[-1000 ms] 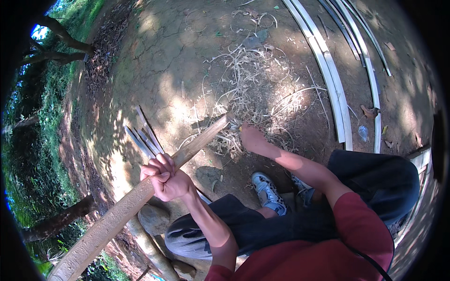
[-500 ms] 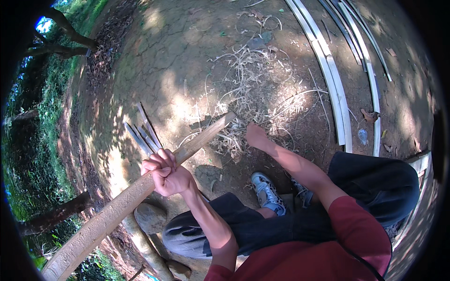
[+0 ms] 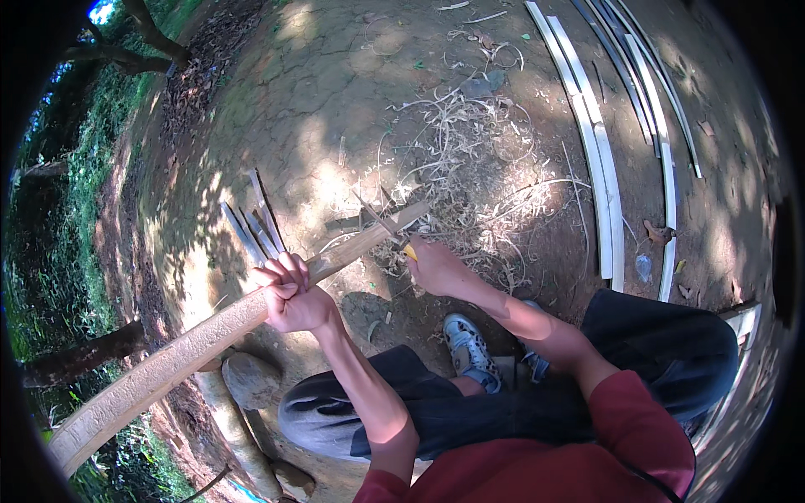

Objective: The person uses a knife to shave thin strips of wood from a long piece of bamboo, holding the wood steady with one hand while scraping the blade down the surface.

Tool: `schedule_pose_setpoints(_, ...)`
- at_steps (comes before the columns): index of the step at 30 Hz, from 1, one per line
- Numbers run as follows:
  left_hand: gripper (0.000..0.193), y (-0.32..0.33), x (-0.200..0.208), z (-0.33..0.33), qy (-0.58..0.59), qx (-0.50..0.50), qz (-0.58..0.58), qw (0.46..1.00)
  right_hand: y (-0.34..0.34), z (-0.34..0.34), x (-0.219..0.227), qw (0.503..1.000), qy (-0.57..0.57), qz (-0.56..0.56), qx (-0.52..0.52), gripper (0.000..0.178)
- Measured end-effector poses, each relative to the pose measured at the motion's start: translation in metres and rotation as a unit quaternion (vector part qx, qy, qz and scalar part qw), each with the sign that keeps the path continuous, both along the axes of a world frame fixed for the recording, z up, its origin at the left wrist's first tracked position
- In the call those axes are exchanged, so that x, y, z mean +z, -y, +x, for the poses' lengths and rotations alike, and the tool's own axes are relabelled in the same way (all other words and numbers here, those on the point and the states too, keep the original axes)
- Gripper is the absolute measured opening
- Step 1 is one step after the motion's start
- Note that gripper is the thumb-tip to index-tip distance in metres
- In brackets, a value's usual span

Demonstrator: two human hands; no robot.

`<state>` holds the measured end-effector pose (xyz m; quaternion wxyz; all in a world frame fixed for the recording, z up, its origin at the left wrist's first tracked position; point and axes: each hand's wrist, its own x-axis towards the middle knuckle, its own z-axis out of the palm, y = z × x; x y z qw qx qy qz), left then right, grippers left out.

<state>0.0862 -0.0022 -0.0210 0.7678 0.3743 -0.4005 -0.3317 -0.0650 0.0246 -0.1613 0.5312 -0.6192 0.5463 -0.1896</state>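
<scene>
Hands, two of them, work on one long pale-brown split bamboo pole (image 3: 218, 331) that slants from the lower left of the view up to its splintered far end near the middle. Left hand (image 3: 292, 295) is closed around the pole about midway along it, fingers wrapped over the top. Right hand (image 3: 436, 268) is closed on one tool with a short yellow handle (image 3: 410, 251), held just beside the pole's far end; its blade is too small to make out.

Thin grey bamboo slats (image 3: 256, 222), about five, lie fanned on the bare dirt ground (image 3: 335, 101) just beyond the left hand. One heap of dry curled bamboo shavings (image 3: 478, 168) spreads past the pole's tip. Long pale bamboo strips (image 3: 599, 159), roughly six, lie side by side in curves at the right. Two rounded grey stones (image 3: 251, 377) rest under the pole near the person's knee. One grey and white sneaker (image 3: 470, 352) shows between the dark trouser legs (image 3: 470, 411). Sleeves are red (image 3: 620, 436).
</scene>
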Motion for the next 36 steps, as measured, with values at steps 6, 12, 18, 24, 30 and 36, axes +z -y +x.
schedule_pose_setpoints(6, 0.018, -0.002, 0.003, -0.014, 0.039, 0.026, -0.020, 0.999, 0.001, 0.008, -0.038, 0.998, -0.038, 0.027, -0.032, 0.036)
schedule_pose_setpoints(12, 0.019, -0.002, 0.003, -0.024, 0.000, -0.009, -0.034, 0.999, -0.014, 0.018, 0.013, 0.996, 0.001, -0.047, -0.074, 0.026)
schedule_pose_setpoints(18, 0.019, 0.003, 0.006, -0.020, 0.020, 0.028, -0.031, 0.999, -0.007, 0.015, -0.086, 0.990, -0.102, 0.031, -0.088, 0.034)
schedule_pose_setpoints(24, 0.018, 0.000, 0.006, -0.026, 0.020, -0.014, -0.026, 0.999, -0.007, 0.009, -0.076, 0.985, -0.139, 0.024, -0.103, 0.028)
schedule_pose_setpoints(30, 0.020, -0.005, 0.004, -0.028, 0.014, -0.011, -0.019, 1.000, -0.018, -0.001, -0.141, 0.983, -0.140, 0.048, -0.112, 0.026)
schedule_pose_setpoints(36, 0.021, -0.005, -0.003, -0.009, 0.000, -0.017, -0.025, 1.000, -0.018, 0.020, -0.097, 0.988, -0.091, 0.045, -0.113, 0.031)
